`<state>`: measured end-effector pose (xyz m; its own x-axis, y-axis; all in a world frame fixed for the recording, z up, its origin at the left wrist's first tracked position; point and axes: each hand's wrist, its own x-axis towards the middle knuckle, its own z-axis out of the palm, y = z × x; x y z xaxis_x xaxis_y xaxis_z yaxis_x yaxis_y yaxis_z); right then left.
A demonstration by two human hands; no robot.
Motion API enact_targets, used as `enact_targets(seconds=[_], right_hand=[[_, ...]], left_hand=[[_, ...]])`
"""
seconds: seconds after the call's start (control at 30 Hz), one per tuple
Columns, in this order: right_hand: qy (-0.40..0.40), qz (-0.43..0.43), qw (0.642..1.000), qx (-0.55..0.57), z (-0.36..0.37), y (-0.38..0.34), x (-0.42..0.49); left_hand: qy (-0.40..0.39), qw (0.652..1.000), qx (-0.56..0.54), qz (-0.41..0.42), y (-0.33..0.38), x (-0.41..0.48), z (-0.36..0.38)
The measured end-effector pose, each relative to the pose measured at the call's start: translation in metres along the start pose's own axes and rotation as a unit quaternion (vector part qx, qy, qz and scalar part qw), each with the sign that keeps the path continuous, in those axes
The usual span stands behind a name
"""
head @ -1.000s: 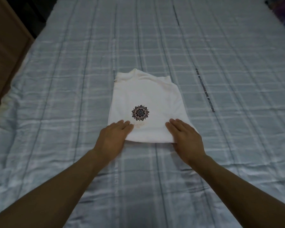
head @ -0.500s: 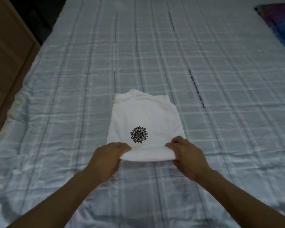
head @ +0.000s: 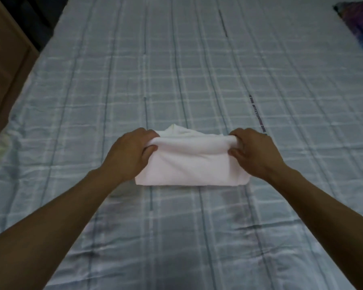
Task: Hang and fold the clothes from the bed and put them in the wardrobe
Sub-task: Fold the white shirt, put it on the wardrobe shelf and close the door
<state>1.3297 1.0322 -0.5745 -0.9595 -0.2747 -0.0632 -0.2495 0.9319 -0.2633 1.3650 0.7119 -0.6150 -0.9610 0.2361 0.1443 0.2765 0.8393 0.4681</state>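
Both hands are pinching the folded-over edge of the white shirt (head: 192,162), left hand (head: 132,152) on the left end and right hand (head: 253,152) on the right, thumbs underneath and fingers curled over the top of the fold. The near half of the shirt is doubled toward the far side, a bit of collar poking out behind. It sits mid-bed on the pale blue plaid bedspread (head: 197,70). A purple-blue pillow (head: 358,24) is far right, a wooden furniture panel (head: 4,59) on the left.
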Motion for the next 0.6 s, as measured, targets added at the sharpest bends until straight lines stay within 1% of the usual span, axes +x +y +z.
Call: enact_targets(seconds=[0.07, 0.13, 0.2, 0.23, 0.27, 0.3, 0.33, 0.37, 0.4, 0.47, 0.53, 0.6], right_hand=[[0.034, 0.003, 0.999, -0.017, 0.009, 0.004, 0.022], [0.08, 0.02, 0.996, -0.018, 0.026, 0.007, 0.04], [0.128, 0.031, 0.991, 0.04, 0.046, 0.003, 0.047], [0.143, 0.03, 0.986, 0.084, 0.055, -0.002, 0.046], [0.151, 0.019, 0.982, 0.113, 0.063, -0.007, 0.042], [0.151, -0.002, 0.982, 0.114, 0.07, -0.012, 0.036], [0.137, -0.023, 0.987, 0.085, 0.076, -0.016, 0.029], [0.109, -0.042, 0.992, 0.044, 0.083, -0.019, 0.022], [0.077, -0.054, 0.996, 0.003, 0.087, -0.02, 0.015], [0.039, -0.059, 0.996, -0.05, 0.095, -0.014, 0.012], [0.023, -0.052, 0.996, -0.07, 0.1, -0.007, 0.016], [0.015, -0.047, 0.997, -0.063, 0.103, -0.003, 0.022]], left_hand=[[0.009, 0.999, 0.003, -0.035, -0.008, 0.019, 0.006], [-0.003, 0.996, 0.034, -0.077, -0.015, 0.034, 0.015], [-0.013, 0.989, 0.103, -0.108, -0.018, 0.04, 0.026], [0.006, 0.986, 0.131, -0.102, -0.016, 0.04, 0.031], [0.04, 0.987, 0.138, -0.075, -0.009, 0.039, 0.035], [0.075, 0.989, 0.126, -0.03, -0.001, 0.036, 0.041], [0.091, 0.989, 0.113, 0.025, 0.008, 0.032, 0.048], [0.075, 0.989, 0.11, 0.066, 0.017, 0.027, 0.057], [0.032, 0.99, 0.113, 0.08, 0.025, 0.021, 0.064], [-0.061, 0.986, 0.137, 0.072, 0.027, 0.014, 0.076], [-0.097, 0.98, 0.161, 0.066, 0.017, 0.014, 0.081], [-0.108, 0.979, 0.162, 0.061, 0.009, 0.019, 0.083]])
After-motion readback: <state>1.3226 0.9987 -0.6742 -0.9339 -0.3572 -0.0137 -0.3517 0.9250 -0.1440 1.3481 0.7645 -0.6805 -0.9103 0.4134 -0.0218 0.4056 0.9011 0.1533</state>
